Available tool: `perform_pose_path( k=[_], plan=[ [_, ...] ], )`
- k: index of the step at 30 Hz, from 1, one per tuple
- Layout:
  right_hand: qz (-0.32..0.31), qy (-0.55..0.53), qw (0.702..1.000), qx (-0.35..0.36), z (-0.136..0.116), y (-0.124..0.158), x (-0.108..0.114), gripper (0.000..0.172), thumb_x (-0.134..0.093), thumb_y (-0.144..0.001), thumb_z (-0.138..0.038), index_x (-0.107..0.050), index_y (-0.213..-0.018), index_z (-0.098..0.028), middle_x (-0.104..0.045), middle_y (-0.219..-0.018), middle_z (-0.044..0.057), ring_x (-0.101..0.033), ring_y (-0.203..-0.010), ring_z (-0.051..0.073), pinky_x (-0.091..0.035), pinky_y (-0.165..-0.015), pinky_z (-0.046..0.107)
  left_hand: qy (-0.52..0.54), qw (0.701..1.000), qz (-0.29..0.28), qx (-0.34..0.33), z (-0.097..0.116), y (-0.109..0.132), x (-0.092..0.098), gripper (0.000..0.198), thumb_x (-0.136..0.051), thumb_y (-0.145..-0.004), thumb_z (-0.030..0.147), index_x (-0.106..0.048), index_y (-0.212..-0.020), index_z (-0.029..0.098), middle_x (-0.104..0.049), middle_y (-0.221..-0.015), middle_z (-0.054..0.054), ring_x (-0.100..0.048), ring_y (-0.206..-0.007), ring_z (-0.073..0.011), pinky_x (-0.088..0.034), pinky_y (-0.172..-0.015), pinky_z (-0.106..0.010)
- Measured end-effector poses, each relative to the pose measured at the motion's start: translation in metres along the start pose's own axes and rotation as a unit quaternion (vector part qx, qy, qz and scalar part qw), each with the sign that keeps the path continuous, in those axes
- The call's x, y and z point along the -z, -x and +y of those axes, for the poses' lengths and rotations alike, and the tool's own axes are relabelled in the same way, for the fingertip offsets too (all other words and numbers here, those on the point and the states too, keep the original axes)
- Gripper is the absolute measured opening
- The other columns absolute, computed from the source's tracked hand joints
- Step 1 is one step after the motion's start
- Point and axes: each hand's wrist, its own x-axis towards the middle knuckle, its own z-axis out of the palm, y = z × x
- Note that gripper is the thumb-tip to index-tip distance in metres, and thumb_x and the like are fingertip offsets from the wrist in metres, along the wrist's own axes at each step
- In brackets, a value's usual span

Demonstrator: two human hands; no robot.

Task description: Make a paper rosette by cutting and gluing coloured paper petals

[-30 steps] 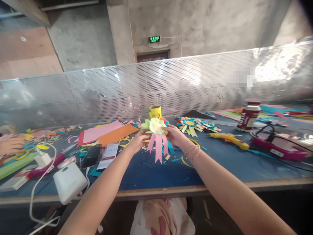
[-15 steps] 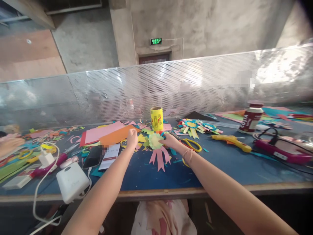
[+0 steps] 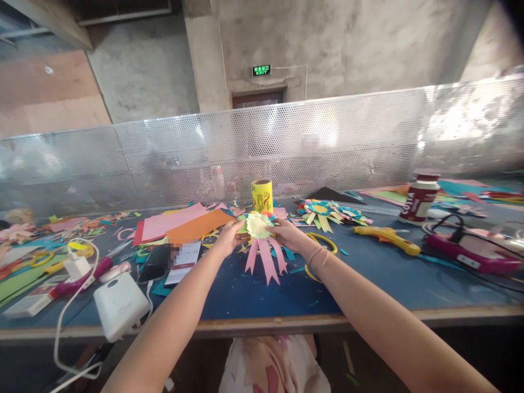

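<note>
Between both hands is a paper rosette [image 3: 259, 224] with a pale yellow-green ruffled middle and pink notched tails [image 3: 268, 261] hanging toward me. My left hand [image 3: 231, 238] grips its left edge, fingers closed on the paper. On the right edge my right hand [image 3: 286, 233] pinches it, with bits of blue and red showing by the fingertips. Just behind the rosette stands a yellow cardboard tube [image 3: 262, 195]. Yellow-handled scissors [image 3: 323, 241] lie partly hidden beside my right wrist. Yellow paper scraps lie under and around the hands.
Finished-looking colourful rosettes [image 3: 321, 210] lie at the back right, near a yellow glue gun [image 3: 387, 239] and a Costa bottle [image 3: 420, 198]. Pink and orange sheets [image 3: 200, 225], a phone [image 3: 184, 262], a white charger [image 3: 121, 305] and cables sit left. A perforated metal screen [image 3: 184, 158] stands behind.
My left hand has come from a raised fist left of the rosette to hold its left edge. The rosette is lifted slightly, and its tails have shifted a little left.
</note>
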Motion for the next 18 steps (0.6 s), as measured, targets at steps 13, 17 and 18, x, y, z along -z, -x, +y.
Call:
perform_pose_path(
  k=[13,17,18],
  plan=[
    [0.039,0.2,0.979,0.005,0.005,-0.001,0.004,0.043,-0.068,-0.069,-0.015,-0.049,-0.108,-0.017,-0.063,-0.076,0.0,-0.06,-0.058,0.011,-0.048,-0.045,0.018,-0.135,0.987,0.083,0.005,-0.005,0.002,0.0,0.047,-0.067,-0.064,0.008,-0.046,-0.105,0.018,-0.059,-0.105,-0.011,-0.064,-0.073,-0.018,-0.053,-0.068,-0.035],
    [0.085,0.389,0.913,0.091,0.015,-0.012,0.015,0.054,-0.071,-0.065,-0.017,-0.047,-0.113,-0.016,-0.06,-0.072,-0.002,-0.058,-0.061,0.012,-0.047,-0.052,0.021,-0.357,0.92,0.106,-0.12,-0.01,-0.003,0.01,0.049,-0.069,-0.061,0.009,-0.05,-0.104,0.019,-0.056,-0.116,-0.015,-0.057,-0.105,-0.0288,-0.043,-0.09,-0.044],
    [0.093,0.433,0.889,0.116,0.016,-0.015,0.017,0.054,-0.072,-0.064,-0.018,-0.048,-0.112,-0.016,-0.06,-0.071,-0.002,-0.058,-0.064,0.012,-0.047,-0.056,0.022,-0.386,0.905,0.11,-0.142,-0.01,-0.003,0.012,0.048,-0.069,-0.06,0.008,-0.05,-0.104,0.019,-0.055,-0.117,-0.016,-0.052,-0.112,-0.0303,-0.038,-0.095,-0.044]
  ],
)
